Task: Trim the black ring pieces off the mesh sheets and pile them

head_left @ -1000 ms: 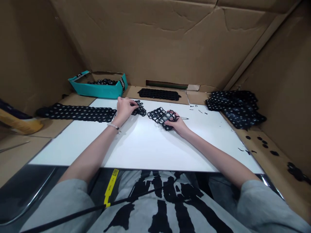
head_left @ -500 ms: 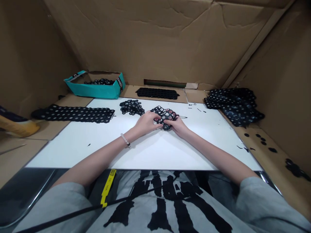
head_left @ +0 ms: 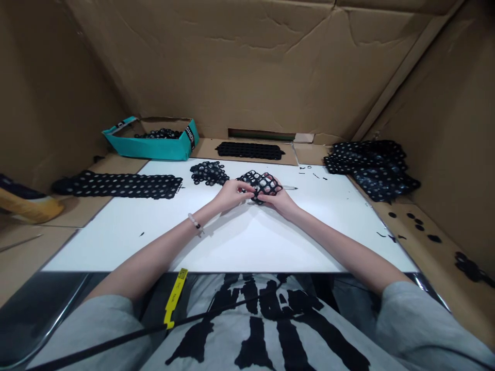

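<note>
Over the white board (head_left: pixel 247 237), a black mesh piece with round holes (head_left: pixel 266 183) is held between both hands. My left hand (head_left: pixel 234 195) pinches its left edge with thumb and fingertips. On the other side, my right hand (head_left: pixel 281 200) is closed on the mesh, thumb in front and fingers partly hidden behind it. A pile of black rings (head_left: pixel 209 172) lies just left of the held mesh. A thin pen-like tool (head_left: pixel 290 187) lies beyond my right hand, partly covered.
A teal box (head_left: pixel 150 147) with black ring pieces stands back left. Flat perforated strips lie left (head_left: pixel 124 185) and at the back (head_left: pixel 249 150). Perforated sheets (head_left: pixel 371 165) are heaped right, near black discs (head_left: pixel 418 221). A yellow bottle (head_left: pixel 29 201) lies far left. Cardboard walls surround the board.
The held mesh has opened out from a bunched shape, showing its holes more clearly. My left hand has shifted slightly left and down at the mesh's edge.
</note>
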`<move>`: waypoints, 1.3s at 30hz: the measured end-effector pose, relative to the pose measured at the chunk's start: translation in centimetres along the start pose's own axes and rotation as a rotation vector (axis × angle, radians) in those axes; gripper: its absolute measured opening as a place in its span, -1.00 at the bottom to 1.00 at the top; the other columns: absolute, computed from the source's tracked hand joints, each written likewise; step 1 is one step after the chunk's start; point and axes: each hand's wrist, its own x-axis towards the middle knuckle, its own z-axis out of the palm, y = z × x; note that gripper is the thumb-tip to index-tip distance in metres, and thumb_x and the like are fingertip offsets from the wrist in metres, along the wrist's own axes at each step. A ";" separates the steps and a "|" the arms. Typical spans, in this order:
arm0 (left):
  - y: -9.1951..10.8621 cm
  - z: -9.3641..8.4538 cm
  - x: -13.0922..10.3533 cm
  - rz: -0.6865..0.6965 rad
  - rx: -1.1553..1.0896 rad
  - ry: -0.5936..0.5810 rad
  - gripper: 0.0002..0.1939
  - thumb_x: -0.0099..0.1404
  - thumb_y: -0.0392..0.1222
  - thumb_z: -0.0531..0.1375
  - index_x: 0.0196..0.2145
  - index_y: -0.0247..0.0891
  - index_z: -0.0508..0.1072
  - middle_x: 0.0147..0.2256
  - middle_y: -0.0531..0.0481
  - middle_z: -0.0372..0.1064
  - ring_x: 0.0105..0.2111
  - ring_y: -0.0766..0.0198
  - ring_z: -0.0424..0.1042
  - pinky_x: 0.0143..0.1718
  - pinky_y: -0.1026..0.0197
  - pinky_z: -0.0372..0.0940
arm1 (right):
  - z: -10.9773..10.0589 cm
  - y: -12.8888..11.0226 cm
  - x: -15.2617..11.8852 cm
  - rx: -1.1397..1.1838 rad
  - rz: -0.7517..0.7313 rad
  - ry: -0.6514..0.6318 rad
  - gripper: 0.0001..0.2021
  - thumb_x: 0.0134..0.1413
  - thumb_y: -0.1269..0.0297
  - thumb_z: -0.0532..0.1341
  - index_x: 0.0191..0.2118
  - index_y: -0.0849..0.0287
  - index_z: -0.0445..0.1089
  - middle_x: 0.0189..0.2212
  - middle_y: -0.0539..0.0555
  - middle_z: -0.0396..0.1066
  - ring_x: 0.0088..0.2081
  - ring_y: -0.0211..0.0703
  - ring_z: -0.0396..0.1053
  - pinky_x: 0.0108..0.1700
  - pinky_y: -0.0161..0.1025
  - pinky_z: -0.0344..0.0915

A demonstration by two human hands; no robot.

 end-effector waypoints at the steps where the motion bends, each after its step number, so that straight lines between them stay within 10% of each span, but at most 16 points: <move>1: -0.2 -0.1 0.2 -0.043 -0.053 0.018 -0.85 0.12 -0.18 0.32 -0.34 -0.24 0.66 -0.33 -0.05 0.60 -0.30 0.12 0.52 -0.18 0.15 0.34 | 0.1 -0.1 0.1 -0.023 0.000 -0.006 -0.19 -0.38 0.39 0.49 0.11 -0.03 0.23 -0.33 -0.12 0.44 -0.30 -0.22 0.46 -0.23 -0.23 0.51; 6: -2.4 -2.2 1.4 -0.121 -0.134 0.296 -0.81 0.13 -0.14 0.30 -0.33 -0.25 0.67 -0.28 -0.10 0.61 -0.24 0.04 0.52 -0.13 0.09 0.35 | 0.0 -0.2 0.6 -0.076 0.012 0.075 -0.28 -0.40 0.36 0.50 -0.01 0.02 0.25 -0.39 -0.12 0.43 -0.40 -0.23 0.42 -0.46 -0.27 0.50; 13: -3.3 -5.5 0.9 -0.020 0.451 0.507 -0.84 0.21 -0.22 0.27 -0.25 -0.15 0.65 -0.13 -0.13 0.55 -0.01 -0.14 0.28 0.00 -0.13 0.14 | -0.4 0.2 0.9 -0.057 0.088 0.123 -0.54 -0.43 0.37 0.51 -0.35 0.16 0.30 -0.42 -0.04 0.45 -0.40 -0.21 0.44 -0.47 -0.24 0.53; 19: 1.4 -1.2 -1.0 0.233 0.426 0.138 -0.79 0.19 -0.03 0.36 -0.25 -0.16 0.61 -0.21 -0.08 0.57 -0.06 -0.04 0.32 0.07 -0.17 0.02 | -0.1 -0.1 0.5 -0.058 0.091 0.075 -0.53 -0.46 0.28 0.55 -0.43 0.17 0.27 -0.37 -0.01 0.52 -0.39 -0.21 0.47 -0.43 -0.24 0.53; 28: 0.2 1.1 -0.3 -0.153 -0.199 -0.002 -0.80 0.09 -0.11 0.32 -0.35 -0.24 0.65 -0.34 -0.06 0.60 -0.30 0.11 0.49 -0.25 0.14 0.32 | -0.3 0.4 0.7 -0.104 0.045 -0.002 -0.55 -0.42 0.27 0.55 -0.29 0.20 0.45 -0.42 0.00 0.53 -0.40 -0.19 0.49 -0.36 -0.21 0.55; 35: -2.7 -5.2 1.4 -0.183 0.003 0.532 -0.82 0.17 -0.13 0.27 -0.33 -0.23 0.65 -0.26 -0.13 0.60 -0.13 -0.01 0.46 -0.04 0.01 0.27 | -0.4 -0.2 0.8 -0.083 0.103 0.099 -0.54 -0.40 0.45 0.51 -0.28 0.18 0.37 -0.46 -0.06 0.50 -0.46 -0.22 0.48 -0.49 -0.29 0.53; 39: -3.6 -7.9 1.2 -0.184 0.392 0.538 -0.89 0.14 -0.15 0.33 -0.36 -0.15 0.65 -0.24 -0.13 0.58 0.07 -0.23 0.22 0.06 -0.18 0.06 | -0.6 -0.3 0.9 -0.058 0.114 0.093 -0.59 -0.41 0.42 0.53 -0.36 0.20 0.38 -0.44 -0.02 0.51 -0.42 -0.22 0.50 -0.45 -0.31 0.54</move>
